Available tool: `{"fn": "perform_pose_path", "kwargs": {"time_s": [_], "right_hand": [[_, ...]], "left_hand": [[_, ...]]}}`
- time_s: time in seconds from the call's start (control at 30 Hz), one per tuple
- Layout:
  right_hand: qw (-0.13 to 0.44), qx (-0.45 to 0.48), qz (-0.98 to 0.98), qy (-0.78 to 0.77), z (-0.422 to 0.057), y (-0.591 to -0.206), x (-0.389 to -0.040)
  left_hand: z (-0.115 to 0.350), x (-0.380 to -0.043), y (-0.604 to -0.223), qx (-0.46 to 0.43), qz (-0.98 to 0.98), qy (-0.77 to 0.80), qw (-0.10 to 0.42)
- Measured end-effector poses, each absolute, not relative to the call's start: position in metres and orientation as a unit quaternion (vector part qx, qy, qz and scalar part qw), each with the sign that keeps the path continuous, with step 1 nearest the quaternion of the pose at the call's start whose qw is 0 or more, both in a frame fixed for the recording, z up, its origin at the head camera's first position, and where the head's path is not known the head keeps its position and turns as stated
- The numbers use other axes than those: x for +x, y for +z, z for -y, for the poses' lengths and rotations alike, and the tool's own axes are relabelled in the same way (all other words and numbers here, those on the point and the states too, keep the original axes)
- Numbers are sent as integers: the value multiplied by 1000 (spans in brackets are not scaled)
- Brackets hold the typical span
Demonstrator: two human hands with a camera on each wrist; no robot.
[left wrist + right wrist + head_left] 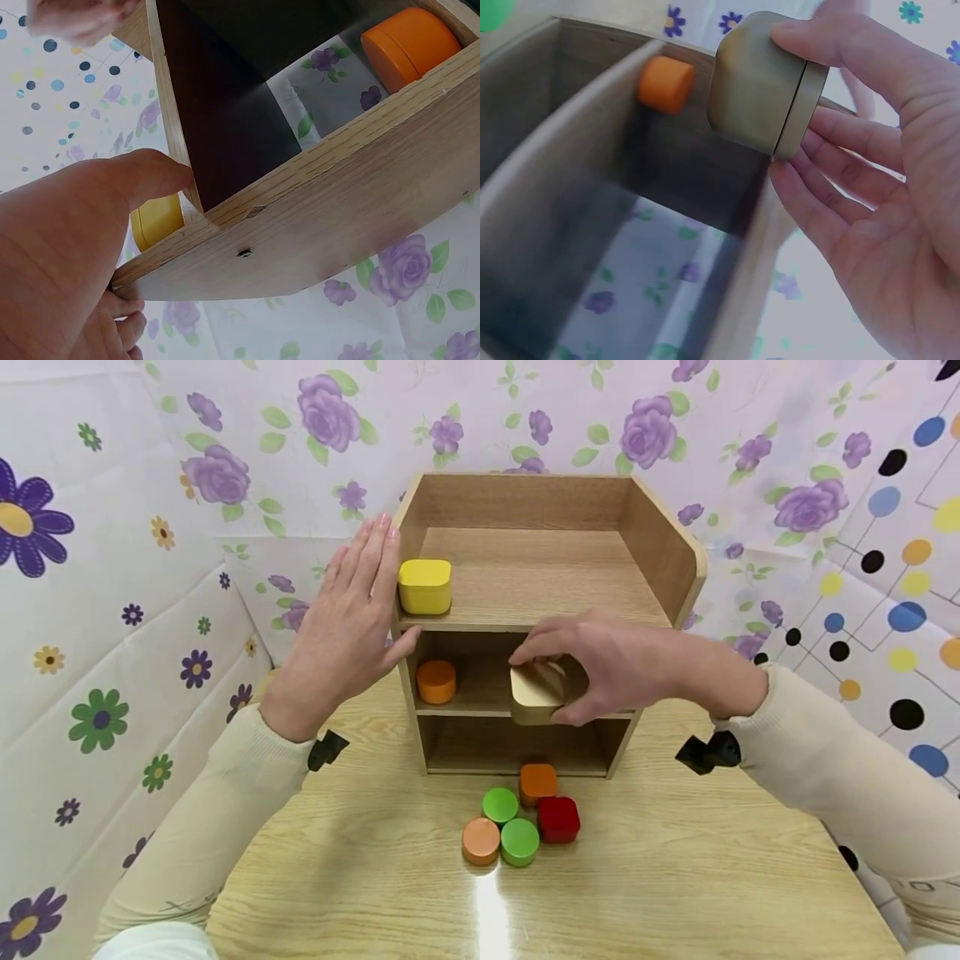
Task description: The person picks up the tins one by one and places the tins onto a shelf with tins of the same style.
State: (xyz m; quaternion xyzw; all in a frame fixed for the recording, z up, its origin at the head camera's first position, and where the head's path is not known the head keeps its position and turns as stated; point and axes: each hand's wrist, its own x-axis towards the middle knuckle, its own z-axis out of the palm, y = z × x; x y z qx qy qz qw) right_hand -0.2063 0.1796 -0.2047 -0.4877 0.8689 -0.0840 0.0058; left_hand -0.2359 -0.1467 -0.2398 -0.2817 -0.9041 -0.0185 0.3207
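Gold box (536, 695) pinched in right hand (600, 662), before the middle opening of the shelf (532, 564). Left hand (345, 618), fingers straight, against its side. Best: brace there, keep box level.

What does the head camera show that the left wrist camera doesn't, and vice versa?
Head only: the red container, squarish orange container, peach container and two green containers on the table.

Left wrist only: a dark mark on the outer side of the shelf.

Both: that shelf, the left hand, right hand, yellow container and round orange container.
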Motion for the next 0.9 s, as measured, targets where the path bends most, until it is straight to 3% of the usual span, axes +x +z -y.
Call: {"fn": "perform_pose_path", "kwargs": {"time_s": [0.4, 0.9], "right_hand": [[-19, -479, -876, -60, -160, -155, -216], [-19, -442, -892, -90, -141, -135, -252]], "left_hand": [[146, -236, -240, -283, 902, -19, 326], [147, -236, -241, -284, 901, -11, 328]]}}
